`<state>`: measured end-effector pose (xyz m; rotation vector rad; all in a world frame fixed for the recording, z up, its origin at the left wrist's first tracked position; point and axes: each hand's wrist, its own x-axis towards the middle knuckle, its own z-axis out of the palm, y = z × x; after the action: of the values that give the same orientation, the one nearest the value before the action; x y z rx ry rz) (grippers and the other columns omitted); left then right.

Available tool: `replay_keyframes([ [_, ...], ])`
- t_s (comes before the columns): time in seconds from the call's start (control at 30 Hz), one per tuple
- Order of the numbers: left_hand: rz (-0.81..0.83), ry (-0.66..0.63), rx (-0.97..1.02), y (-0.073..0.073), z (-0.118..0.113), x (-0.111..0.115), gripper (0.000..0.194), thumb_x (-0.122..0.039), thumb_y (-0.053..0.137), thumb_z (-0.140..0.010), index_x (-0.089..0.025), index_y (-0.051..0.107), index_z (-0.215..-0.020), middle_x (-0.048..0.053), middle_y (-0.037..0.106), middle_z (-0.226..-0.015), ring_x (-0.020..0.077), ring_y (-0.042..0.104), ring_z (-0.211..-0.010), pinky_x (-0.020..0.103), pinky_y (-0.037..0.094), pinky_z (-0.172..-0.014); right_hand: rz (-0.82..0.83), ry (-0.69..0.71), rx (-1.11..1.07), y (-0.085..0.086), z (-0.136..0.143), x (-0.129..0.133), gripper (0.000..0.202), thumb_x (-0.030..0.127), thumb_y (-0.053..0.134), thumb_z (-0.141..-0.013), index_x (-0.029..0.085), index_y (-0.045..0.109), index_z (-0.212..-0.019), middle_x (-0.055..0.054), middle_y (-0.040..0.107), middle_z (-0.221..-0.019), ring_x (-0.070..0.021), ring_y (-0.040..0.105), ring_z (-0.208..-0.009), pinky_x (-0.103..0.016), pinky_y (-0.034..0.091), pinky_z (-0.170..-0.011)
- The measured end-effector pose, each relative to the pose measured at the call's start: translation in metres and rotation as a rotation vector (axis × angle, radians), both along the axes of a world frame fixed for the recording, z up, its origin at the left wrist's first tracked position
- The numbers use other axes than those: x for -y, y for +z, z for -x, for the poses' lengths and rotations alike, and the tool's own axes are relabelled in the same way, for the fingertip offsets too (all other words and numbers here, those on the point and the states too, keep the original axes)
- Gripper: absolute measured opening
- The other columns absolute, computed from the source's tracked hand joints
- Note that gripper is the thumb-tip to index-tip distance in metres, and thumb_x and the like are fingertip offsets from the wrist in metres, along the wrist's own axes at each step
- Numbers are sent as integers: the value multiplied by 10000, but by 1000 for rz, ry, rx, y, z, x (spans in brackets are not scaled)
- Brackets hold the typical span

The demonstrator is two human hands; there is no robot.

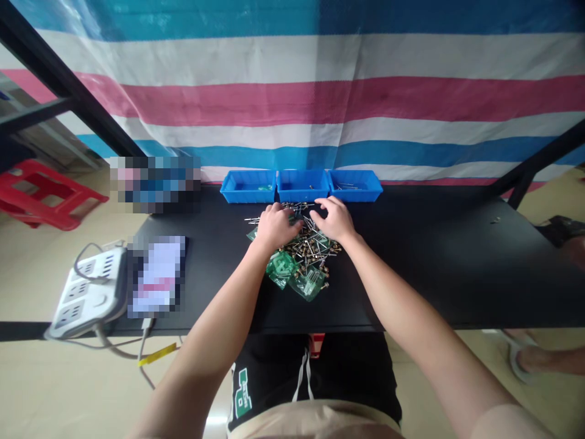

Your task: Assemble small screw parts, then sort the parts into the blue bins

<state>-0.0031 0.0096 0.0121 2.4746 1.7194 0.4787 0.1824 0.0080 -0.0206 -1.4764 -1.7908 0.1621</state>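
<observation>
A loose pile of metal screws and pins (315,244) lies on the black table (434,262), mixed with green plastic bags (281,268) of small parts. My left hand (276,227) rests over the pile's left side, fingers curved and apart, with nothing visible held. Over the upper right edge of the pile is my right hand (336,219), its thumb and fingers apart. Behind the pile stand three blue bins: the left bin (249,195) holds a bit of green, the middle bin (302,195) a small piece, the right bin (356,196) a few thin pins.
A white power strip (91,292) with cables sits at the left edge beside a blurred phone-like object (158,274). A red stool (46,195) stands on the floor at left. Striped sheeting (274,97) hangs behind. Another person's foot (525,360) shows at lower right.
</observation>
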Motion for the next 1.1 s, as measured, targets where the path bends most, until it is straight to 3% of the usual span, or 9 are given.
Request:
replay_keyframes([
  [0.13, -7, -38, -13, -4, 0, -1, 330, -407, 583, -834, -180, 733, -1021, 129, 630, -958, 292, 590, -969, 430, 489, -883, 103, 50, 229, -3, 8, 5, 398, 377, 617, -827, 171, 677, -1162, -124, 637, -1136, -285, 556, -1050, -401, 444, -956],
  [0.33, -1, -35, 132, -9, 1, -6, 241, -248, 600, -801, -160, 741, -975, 126, 629, -937, 261, 620, -878, 389, 507, -856, 146, 84, 226, -6, 8, 3, 223, 336, 616, -856, 186, 728, -977, -105, 659, -1030, -250, 574, -976, -374, 444, -925],
  [0.57, 13, 11, 230, -12, 1, -10, 291, -78, 548, -743, -168, 728, -953, 113, 689, -947, 255, 650, -883, 355, 505, -848, 174, 121, 251, -2, 10, 7, 135, 297, 625, -854, 204, 716, -891, -89, 664, -952, -227, 596, -917, -321, 454, -801],
  [0.77, 53, 45, 284, -9, 3, -10, 302, -41, 536, -717, -144, 722, -931, 117, 725, -891, 274, 670, -868, 366, 505, -841, 205, 101, 227, 0, 13, 7, 99, 277, 626, -842, 200, 685, -831, -74, 666, -894, -213, 605, -840, -304, 433, -713],
  [1.1, 28, -28, 270, -11, 3, -11, 315, -31, 532, -688, -170, 704, -912, 87, 725, -913, 239, 657, -862, 327, 504, -801, 105, 166, 118, -1, 13, 7, 122, 232, 583, -858, 204, 660, -767, -53, 660, -820, -208, 588, -825, -312, 450, -762],
])
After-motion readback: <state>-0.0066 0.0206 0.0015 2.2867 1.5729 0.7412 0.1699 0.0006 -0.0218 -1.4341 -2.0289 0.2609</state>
